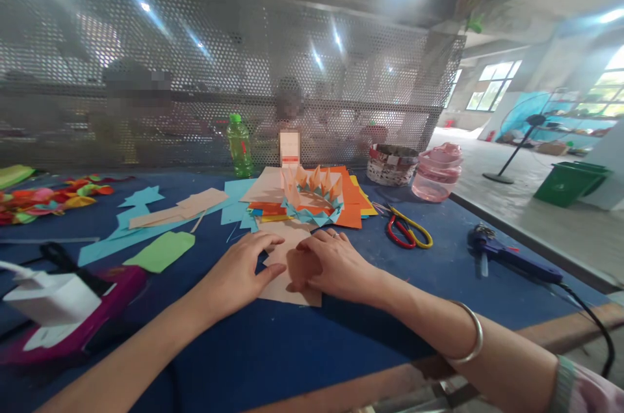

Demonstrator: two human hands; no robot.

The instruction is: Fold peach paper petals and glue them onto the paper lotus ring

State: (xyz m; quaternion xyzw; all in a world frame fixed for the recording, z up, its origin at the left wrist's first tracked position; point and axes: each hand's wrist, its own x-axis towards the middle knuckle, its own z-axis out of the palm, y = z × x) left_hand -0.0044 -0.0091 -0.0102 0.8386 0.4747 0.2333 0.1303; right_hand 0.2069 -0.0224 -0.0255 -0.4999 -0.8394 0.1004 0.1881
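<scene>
A peach sheet of paper (287, 293) lies flat on the blue table (273, 348) in front of me. My left hand (241, 270) rests on its left part with fingers stretched out and the thumb pointing right. My right hand (336, 263) lies on its right part, fingers flat and pressing the sheet down. Just beyond the hands stands a folded paper ring (312, 195) of orange and light blue points, on a stack of orange and yellow sheets (351, 201).
Scissors (408, 231) with red and yellow handles lie right of the stack, and a blue glue gun (507, 255) with its cord further right. Paper scraps (160, 250) lie left, and a white charger (49, 299) sits on a magenta object. A green bottle (239, 145), a woven basket (391, 164) and a pink jar (436, 172) stand by the mesh screen, people behind it.
</scene>
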